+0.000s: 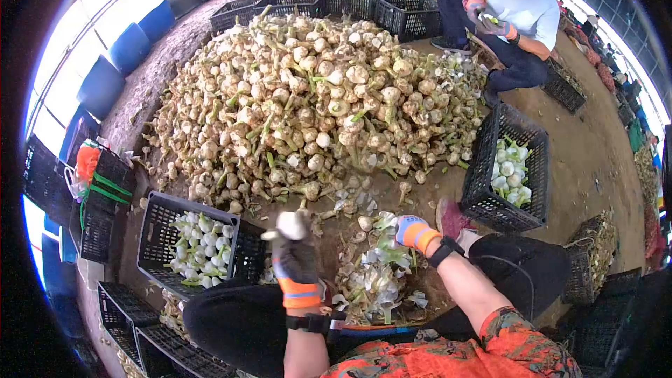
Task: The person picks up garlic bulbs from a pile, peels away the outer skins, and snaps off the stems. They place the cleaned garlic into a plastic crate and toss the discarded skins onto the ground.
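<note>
My left hand (297,264), in a grey and orange work glove, is raised in front of my left leg and smeared by motion. At its fingertips is a whitish garlic bulb (290,225), also blurred. My right hand (414,233), in a blue, grey and orange glove, is closed, with pale, greenish husk at its fingertips; what it grips is not clear. Below it lies a heap of garlic peelings (381,273) between my legs. Ahead of both hands rises a large pile of unpeeled garlic (315,105) with stalks.
A black crate (157,238) with cleaned garlic bulbs (203,248) stands on my left. Another black crate (483,192) with white-green bulbs (511,175) is on my right. Across the pile, a co-worker (518,21) in gloves sits handling garlic. More crates (350,3) line the back.
</note>
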Tool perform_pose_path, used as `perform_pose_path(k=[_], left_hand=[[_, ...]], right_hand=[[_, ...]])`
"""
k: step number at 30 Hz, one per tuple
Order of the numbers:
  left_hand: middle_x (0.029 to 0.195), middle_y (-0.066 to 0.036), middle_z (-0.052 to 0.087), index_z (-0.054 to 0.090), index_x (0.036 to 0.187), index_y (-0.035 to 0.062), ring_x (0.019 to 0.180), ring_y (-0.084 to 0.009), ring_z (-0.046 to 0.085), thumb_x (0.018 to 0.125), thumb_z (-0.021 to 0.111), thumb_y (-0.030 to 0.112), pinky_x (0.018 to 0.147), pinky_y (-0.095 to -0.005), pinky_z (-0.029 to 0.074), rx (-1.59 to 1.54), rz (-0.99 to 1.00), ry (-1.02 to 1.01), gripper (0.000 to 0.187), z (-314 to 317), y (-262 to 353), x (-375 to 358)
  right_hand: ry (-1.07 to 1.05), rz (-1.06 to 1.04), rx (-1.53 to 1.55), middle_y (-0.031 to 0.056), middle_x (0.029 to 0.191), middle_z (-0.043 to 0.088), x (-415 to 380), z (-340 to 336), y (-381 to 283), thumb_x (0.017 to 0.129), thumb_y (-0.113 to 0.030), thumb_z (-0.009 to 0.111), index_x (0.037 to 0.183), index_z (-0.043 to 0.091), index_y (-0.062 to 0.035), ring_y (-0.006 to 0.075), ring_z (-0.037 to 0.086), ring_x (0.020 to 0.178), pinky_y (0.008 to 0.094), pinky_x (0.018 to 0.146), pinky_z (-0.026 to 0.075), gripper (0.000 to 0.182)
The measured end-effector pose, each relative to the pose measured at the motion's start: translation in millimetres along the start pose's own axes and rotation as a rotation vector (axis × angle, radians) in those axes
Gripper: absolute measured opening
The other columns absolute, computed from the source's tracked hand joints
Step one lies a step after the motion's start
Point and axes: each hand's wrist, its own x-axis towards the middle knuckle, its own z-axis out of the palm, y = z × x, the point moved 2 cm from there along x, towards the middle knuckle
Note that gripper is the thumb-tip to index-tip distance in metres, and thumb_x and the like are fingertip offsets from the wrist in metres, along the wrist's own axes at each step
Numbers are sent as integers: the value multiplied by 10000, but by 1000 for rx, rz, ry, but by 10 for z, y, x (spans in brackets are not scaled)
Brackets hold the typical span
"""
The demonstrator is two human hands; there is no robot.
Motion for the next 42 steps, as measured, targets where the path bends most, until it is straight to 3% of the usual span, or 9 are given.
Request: perform_pose_path(k=[5, 9, 13, 15, 20, 24, 27, 31, 42], left_hand=[[1174, -146, 504, 388, 1224, 12, 1054, -271, 507, 828, 555, 430, 903, -381, 432, -313, 54, 160, 600, 52, 389, 104], [932, -70, 589, 546, 1010, 98, 874, -245, 578, 879, 496, 359, 774, -350, 487, 40, -114, 338, 296, -92, -23, 27], [1030, -94, 552, 483, 1128, 77, 920, -256, 555, 825, 593, 230, 768, -381, 493, 372, -244, 297, 357, -411, -372, -65], [1046, -113, 547, 446, 1203, 81, 868, -244, 569, 799, 625, 167, 724, -339, 504, 316, -287, 307, 451, -410, -458, -137], [1087, -125, 537, 375, 1287, 78, 893, -204, 575, 807, 576, 14, 718, -319, 515, 325, -452, 65, 524, -263, -486, -175], [1092, -104, 538, 405, 1254, 30, 905, -195, 576, 789, 563, -44, 735, -317, 521, 330, -246, 7, 497, -8, -416, -194], [1119, -109, 534, 431, 1224, 10, 958, -210, 561, 751, 567, -94, 795, -345, 509, 542, 1, -130, 503, -87, -521, -202], [1119, -120, 542, 453, 1192, 1, 991, -234, 551, 734, 574, -99, 835, -369, 488, 603, 106, -215, 484, -2, -488, -254], [1120, -133, 532, 395, 1228, -12, 1001, -253, 551, 668, 639, -113, 839, -386, 486, 202, -177, -176, 619, 344, -248, -432]], right_hand=[[439, -44, 344, 195, 991, 599, 592, 557, 11, 674, -246, 596, 986, 610, -49, 355, 564, 921, 401, 828, 441, 369], [202, 198, 397, 255, 999, 579, 1147, 926, -218, 769, -226, 500, 1081, 533, -19, 364, 554, 959, 415, 821, 446, 376], [497, 269, 617, 227, 1032, 583, 1067, 1059, -242, 715, -250, 609, 1119, 531, -20, 362, 550, 980, 390, 829, 455, 471], [343, -275, 1390, 100, 1001, 609, 986, 1016, -330, 675, -9, 606, 1095, 539, -16, 201, 570, 949, 292, 846, 444, 425], [288, -706, 1341, 70, 1107, 559, -72, 153, -1021, 695, 9, 654, 1136, 489, -3, 174, 548, 972, 295, 894, 426, 471], [241, -572, 1875, 90, 1063, 589, -296, -185, -1023, 763, -28, 603, 1115, 509, 16, 164, 578, 919, 282, 816, 471, 366], [330, -611, 1353, 51, 971, 601, -374, -289, -1061, 799, -148, 617, 1040, 559, -17, 99, 543, 878, 252, 764, 440, 281], [242, -437, 1552, 37, 890, 629, -423, -266, -1140, 733, -89, 653, 980, 596, -18, 97, 561, 795, 244, 707, 451, 264], [319, -589, 1505, 50, 903, 624, -476, -236, -779, 747, -111, 678, 1024, 560, -18, 122, 598, 795, 282, 759, 492, 315]])
